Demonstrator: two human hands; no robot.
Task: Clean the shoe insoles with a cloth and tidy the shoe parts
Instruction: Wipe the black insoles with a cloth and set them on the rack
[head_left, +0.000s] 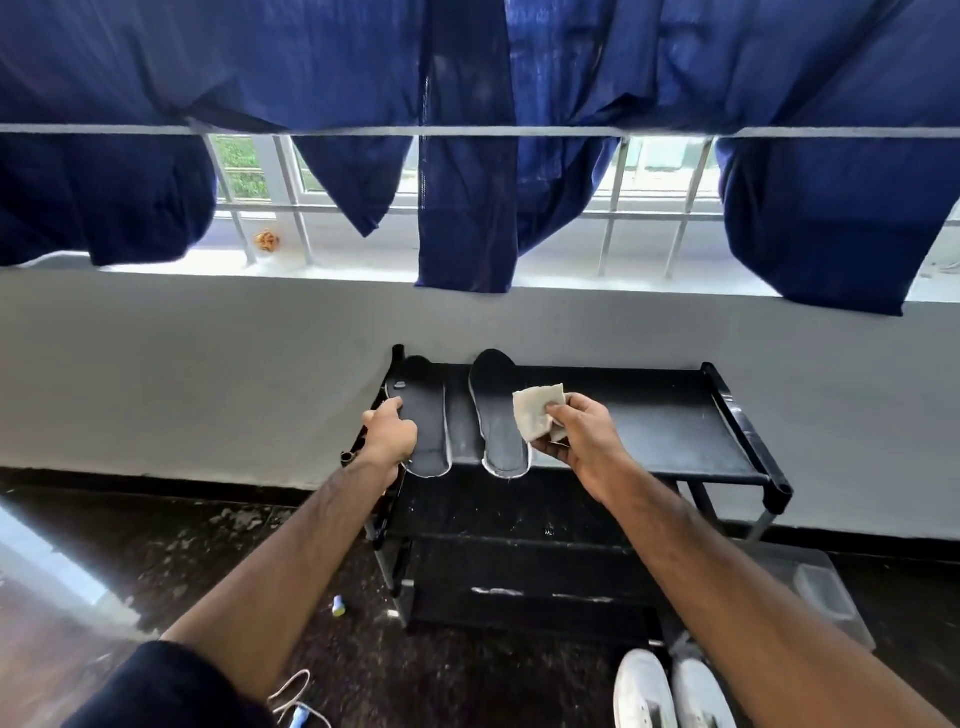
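Item: two dark insoles, laid side by side and lengthwise on the top shelf (649, 415) of a black shoe rack set against a pale wall under a window. Left insole (426, 415): lies at the shelf's left end, heel end overhanging the front edge; the left hand (389, 434) rests on its outer edge with fingers curled over it, a steadying grip, though how firmly it clamps cannot be told. Right insole (498, 415): just beside the first, apart from it by a narrow strip of shelf, heel end likewise over the front edge, untouched by either hand. Cloth (537, 413): small, off-white, folded, pinched between thumb and fingers of the right hand (574, 434), held above the shelf near the right insole's edge; whether it touches the insole cannot be told. Condition of insoles: both dark with pale rims; no clear sign tells a wiped surface from an unwiped one. Progress, as judged: insoles are out of the shoes and set out for cleaning; wiping looks to be in hand or about to start, probably on the insole the left hand steadies. Left to do, as judged: wiping of one or both insoles, then tidying of the parts. Associated parts: a pair of white shoes (670, 691) on the dark floor at the rack's foot; white laces (291, 696) loose on the floor nearby, not yet put in order.
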